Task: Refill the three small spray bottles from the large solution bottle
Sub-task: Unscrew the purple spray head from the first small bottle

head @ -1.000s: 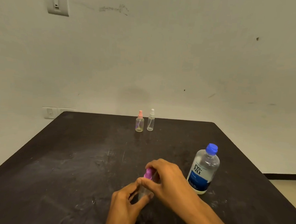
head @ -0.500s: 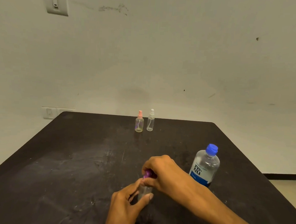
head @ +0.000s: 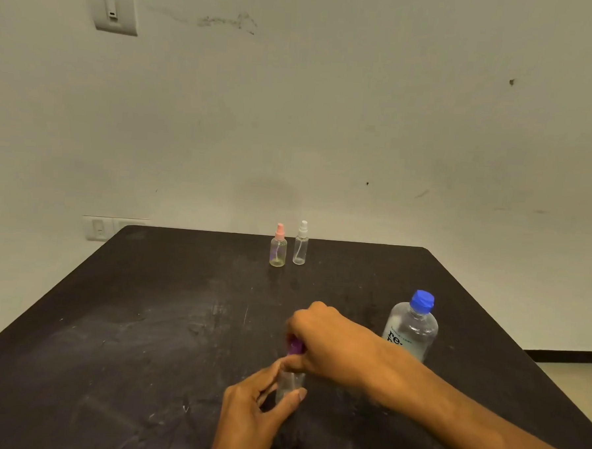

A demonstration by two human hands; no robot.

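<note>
Purple-capped bottle [head: 290, 383] stands on the table [head: 145, 319]: your left hand [head: 254, 407] grips its body, your right hand [head: 326, 342] pinches its cap [head: 295, 346].

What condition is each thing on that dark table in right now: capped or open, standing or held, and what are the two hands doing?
Purple-topped spray bottle: upright, held, top still on.
Left hand: grips that bottle's clear body.
Right hand: fingers curled round its purple top.
Pink-topped spray bottle: standing, capped, untouched.
White-topped spray bottle: standing beside it, capped.
Large solution bottle: upright, blue cap on.
Table: dark, scuffed.
</note>
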